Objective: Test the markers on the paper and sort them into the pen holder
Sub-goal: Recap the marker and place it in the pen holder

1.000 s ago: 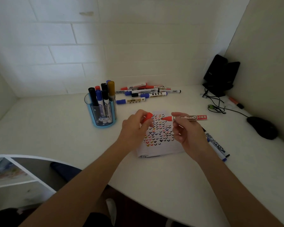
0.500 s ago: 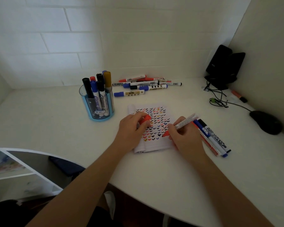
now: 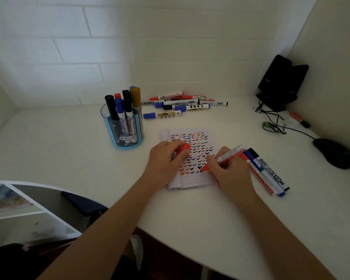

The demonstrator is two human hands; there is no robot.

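Setting: white desk (image 3: 69,150) in a tiled corner.
Right hand (image 3: 228,170): fingers closed around an uncapped red marker (image 3: 222,158), tip on the paper (image 3: 190,178), likely testing.
Left hand (image 3: 166,160): pinches the red cap (image 3: 183,148), steadying the page.
Pen holder (image 3: 122,128): far left of the paper, holding markers.
Untested pile (image 3: 182,104): behind the paper.

The desk (image 3: 49,150) lay bare along its left side and across the near right corner, leaving open room there. A pen holder (image 3: 123,130) full of upright markers stood left of the paper (image 3: 190,158), with a gap between them. Behind, a loose heap of markers (image 3: 182,104) blocked the back wall. Three markers (image 3: 269,172) lay just beside the paper's right edge. Further right, a tangled cable (image 3: 275,126), a mouse (image 3: 333,152) and a black stand (image 3: 281,81) crowded the corner.
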